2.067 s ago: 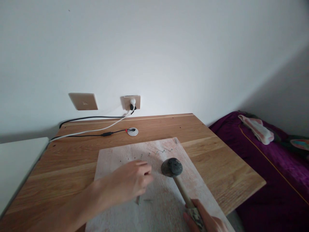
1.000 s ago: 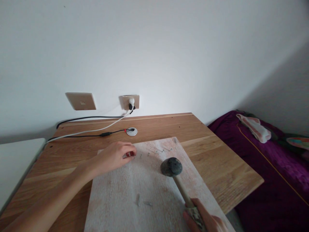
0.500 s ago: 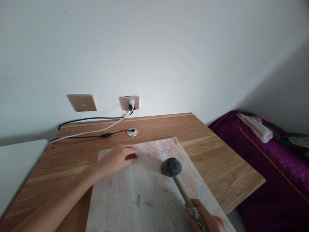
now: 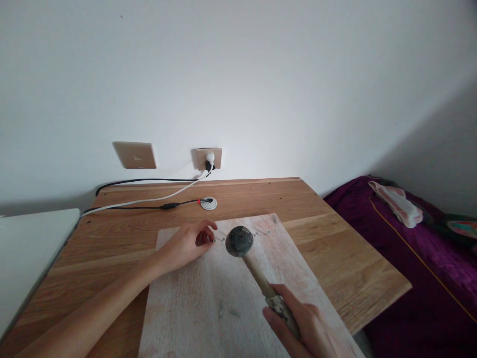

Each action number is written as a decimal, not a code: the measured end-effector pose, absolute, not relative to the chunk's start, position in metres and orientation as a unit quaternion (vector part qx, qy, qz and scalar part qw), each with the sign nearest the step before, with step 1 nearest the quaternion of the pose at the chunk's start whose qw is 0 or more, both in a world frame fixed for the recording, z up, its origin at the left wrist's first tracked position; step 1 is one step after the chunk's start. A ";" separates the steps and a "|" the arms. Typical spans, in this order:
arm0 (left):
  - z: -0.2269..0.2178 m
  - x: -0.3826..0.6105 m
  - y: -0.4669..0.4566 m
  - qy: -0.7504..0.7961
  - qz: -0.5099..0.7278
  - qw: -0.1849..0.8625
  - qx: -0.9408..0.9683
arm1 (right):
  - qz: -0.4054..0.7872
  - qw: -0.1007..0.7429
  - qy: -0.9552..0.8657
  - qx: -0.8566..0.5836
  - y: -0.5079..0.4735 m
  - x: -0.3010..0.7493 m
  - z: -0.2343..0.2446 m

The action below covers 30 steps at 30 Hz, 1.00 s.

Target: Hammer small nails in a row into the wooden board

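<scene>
Wooden desk [image 4: 335, 258] of pale oak planks carries a whitewashed rectangular wooden board [image 4: 208, 303], lying flat with its near end off the bottom of the frame. Right hand [image 4: 305, 325] is closed round the pale wooden handle of a hammer with a round dark head [image 4: 239, 240]; the head hangs just above the far part of the board, just beside the left fingertips. Left hand [image 4: 188, 243] rests on the board, thumb and forefinger pinched shut on a small thin nail [image 4: 216, 240], apparently held at the board surface; too small to tell if it stands upright. Risk, as judged: the head is so near the pinching fingers that an off-line blow would hit them, or glance off and bend the nail or send it skidding. Two loose small grey nails [image 4: 228, 312] lie on the board nearer the body, and could jump if the board is jolted
</scene>
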<state>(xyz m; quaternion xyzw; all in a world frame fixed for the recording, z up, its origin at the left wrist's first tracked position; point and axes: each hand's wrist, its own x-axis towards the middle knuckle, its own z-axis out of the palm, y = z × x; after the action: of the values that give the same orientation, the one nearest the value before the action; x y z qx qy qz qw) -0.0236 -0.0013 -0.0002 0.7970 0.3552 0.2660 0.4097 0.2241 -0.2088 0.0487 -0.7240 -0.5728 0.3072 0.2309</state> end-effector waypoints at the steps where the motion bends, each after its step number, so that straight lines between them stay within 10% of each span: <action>1: 0.000 -0.024 -0.002 0.356 0.265 0.417 0.793 | 0.310 0.227 -0.576 -0.721 -0.204 0.221 0.048; 30: 0.006 -0.024 -0.003 0.343 0.275 0.434 0.786 | 0.271 0.236 -0.613 -0.704 -0.187 0.203 0.029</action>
<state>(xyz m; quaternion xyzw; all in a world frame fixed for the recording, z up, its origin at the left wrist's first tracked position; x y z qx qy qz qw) -0.0238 -0.0027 0.0059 0.7862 0.3435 0.2753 0.4338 0.2034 -0.1866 0.0291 -0.7041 -0.6126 0.2709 0.2358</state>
